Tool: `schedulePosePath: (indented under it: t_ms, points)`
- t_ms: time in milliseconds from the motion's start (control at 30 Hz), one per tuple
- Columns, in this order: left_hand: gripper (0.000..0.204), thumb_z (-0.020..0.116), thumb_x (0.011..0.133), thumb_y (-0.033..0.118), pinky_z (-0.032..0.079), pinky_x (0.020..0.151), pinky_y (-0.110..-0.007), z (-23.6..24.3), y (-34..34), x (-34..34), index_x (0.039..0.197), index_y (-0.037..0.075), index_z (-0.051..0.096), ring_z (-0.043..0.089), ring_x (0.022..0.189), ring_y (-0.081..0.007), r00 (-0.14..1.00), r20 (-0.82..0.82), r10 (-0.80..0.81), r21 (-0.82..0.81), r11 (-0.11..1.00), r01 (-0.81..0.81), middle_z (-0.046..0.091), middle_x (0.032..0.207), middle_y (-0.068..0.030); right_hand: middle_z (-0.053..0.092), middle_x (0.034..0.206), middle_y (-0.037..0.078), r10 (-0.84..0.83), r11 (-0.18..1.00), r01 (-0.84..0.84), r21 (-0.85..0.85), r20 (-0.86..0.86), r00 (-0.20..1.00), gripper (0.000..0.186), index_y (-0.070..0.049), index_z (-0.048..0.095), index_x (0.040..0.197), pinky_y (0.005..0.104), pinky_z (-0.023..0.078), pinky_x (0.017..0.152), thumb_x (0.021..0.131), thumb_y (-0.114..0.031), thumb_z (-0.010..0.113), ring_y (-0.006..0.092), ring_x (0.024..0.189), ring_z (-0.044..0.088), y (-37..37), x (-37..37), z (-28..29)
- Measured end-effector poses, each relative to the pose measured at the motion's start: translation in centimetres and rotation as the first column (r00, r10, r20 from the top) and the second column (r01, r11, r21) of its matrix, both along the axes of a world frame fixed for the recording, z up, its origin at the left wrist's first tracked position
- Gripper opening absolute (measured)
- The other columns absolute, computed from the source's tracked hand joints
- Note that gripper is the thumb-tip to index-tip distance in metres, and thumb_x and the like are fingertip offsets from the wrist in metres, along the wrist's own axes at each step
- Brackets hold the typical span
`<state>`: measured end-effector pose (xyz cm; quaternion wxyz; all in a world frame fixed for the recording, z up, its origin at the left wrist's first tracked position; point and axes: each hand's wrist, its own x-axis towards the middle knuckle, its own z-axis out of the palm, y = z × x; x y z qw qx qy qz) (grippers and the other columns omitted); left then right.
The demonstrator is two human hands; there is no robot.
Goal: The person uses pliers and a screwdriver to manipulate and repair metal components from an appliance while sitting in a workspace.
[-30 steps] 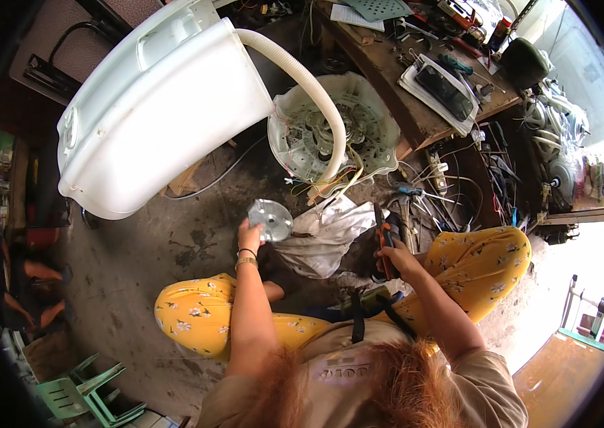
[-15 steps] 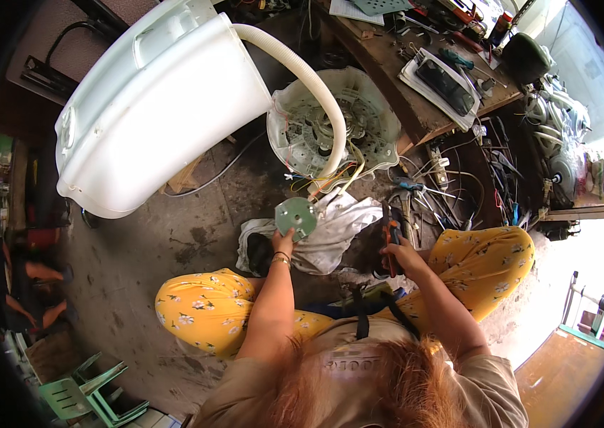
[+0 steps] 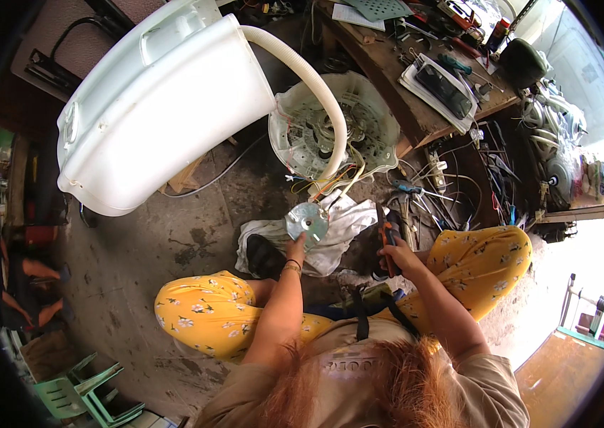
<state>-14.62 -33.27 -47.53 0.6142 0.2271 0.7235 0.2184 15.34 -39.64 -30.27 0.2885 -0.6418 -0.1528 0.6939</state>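
Observation:
My left hand (image 3: 295, 250) holds a round silvery disc (image 3: 314, 220) with a hole in its middle, over a crumpled white cloth (image 3: 345, 228). My right hand (image 3: 402, 258) grips an orange-and-black tool (image 3: 389, 235), possibly pliers, near my right knee. Beyond the cloth sits an upturned white plastic machine base (image 3: 291, 143) with a central mechanism and loose wires. A corrugated hose (image 3: 320, 89) arches over it from a large white plastic housing (image 3: 138, 125) lying at the upper left.
A cluttered wooden workbench (image 3: 427, 121) is at the upper right, with loose tools (image 3: 423, 200) and cables beneath. Bundled white parts (image 3: 551, 128) line the right. Green plastic chairs (image 3: 74, 389) stand at lower left. A co-worker's legs (image 3: 38, 269) appear at the dim left edge.
My left hand has moved the disc rightward onto a spot above the cloth, tilting it on the way. My right hand stays about where it was, still gripping the tool.

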Motion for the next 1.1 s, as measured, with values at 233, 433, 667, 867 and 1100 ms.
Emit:
schedulePosePath:
  t_ms: [233, 433, 667, 867, 1100]
  points:
    - [0.055, 0.047, 0.092, 0.039, 0.026, 0.107, -0.052, 2.8, 2.7, -4.4, 0.139, 0.011, 0.036, 0.033, 0.125, -0.0437, 0.859, 0.326, 0.395, -0.228, 0.914, -0.335, 0.040, 0.137, -0.0166, 0.057, 0.075, 0.011, 0.081, 0.997, -0.082, 0.007, 0.091, 0.993, 0.036, -0.003, 0.043, 0.114, 0.0336, 0.049, 0.046, 0.081, -0.008, 0.055, 0.0209, 0.053, 0.058, 0.3, -0.1, -0.6]
    - [0.034, 0.044, 0.095, 0.037, 0.039, 0.098, -0.056, 6.7, 3.0, -3.7, 0.117, 0.011, 0.040, 0.047, 0.115, -0.0443, 0.521, 0.452, 0.724, -0.357, 0.682, -0.639, 0.042, 0.124, -0.0241, 0.046, 0.059, 0.007, 0.185, 0.977, -0.164, -0.135, 0.161, 0.970, 0.027, -0.006, 0.042, 0.103, 0.0325, 0.038, 0.033, 0.079, -0.007, 0.056, 0.0169, 0.041, 0.047, 0.9, -2.2, -2.5]
    - [0.028, 0.045, 0.095, 0.033, 0.048, 0.090, -0.057, 12.4, 2.0, -0.8, 0.079, 0.010, 0.046, 0.057, 0.098, -0.0407, 0.243, 0.607, 0.756, -0.501, 0.602, -0.622, 0.054, 0.104, -0.0266, 0.040, 0.056, 0.008, 0.147, 0.989, -0.148, -0.002, 0.108, 0.983, 0.023, -0.007, 0.041, 0.097, 0.0337, 0.028, 0.031, 0.079, -0.008, 0.055, 0.0180, 0.039, 0.043, 2.0, -3.7, -5.4]
    - [0.033, 0.051, 0.093, 0.031, 0.046, 0.095, -0.051, 16.8, 1.0, 0.7, 0.071, 0.007, 0.055, 0.057, 0.102, -0.0363, 0.229, 0.827, 0.514, -0.398, 0.821, -0.410, 0.056, 0.102, -0.0240, 0.054, 0.099, 0.022, 0.175, 0.859, -0.507, 0.065, 0.895, 0.411, 0.051, -0.004, 0.044, 0.124, 0.0447, 0.044, 0.079, 0.082, -0.025, 0.062, 0.0318, 0.093, 0.055, 2.4, -4.7, -10.6]
    - [0.034, 0.051, 0.095, 0.035, 0.046, 0.091, -0.046, 19.0, -2.0, 1.9, 0.120, 0.013, 0.048, 0.053, 0.111, -0.0285, 0.618, 0.783, 0.070, 0.082, 0.973, -0.214, 0.054, 0.118, -0.0059, 0.038, 0.141, 0.014, 0.067, 0.912, 0.022, 0.410, -0.201, 0.977, 0.077, -0.005, 0.029, 0.142, 0.0455, 0.029, 0.105, 0.089, -0.058, 0.048, 0.0297, 0.130, 0.036, 4.8, -7.6, 2.5]
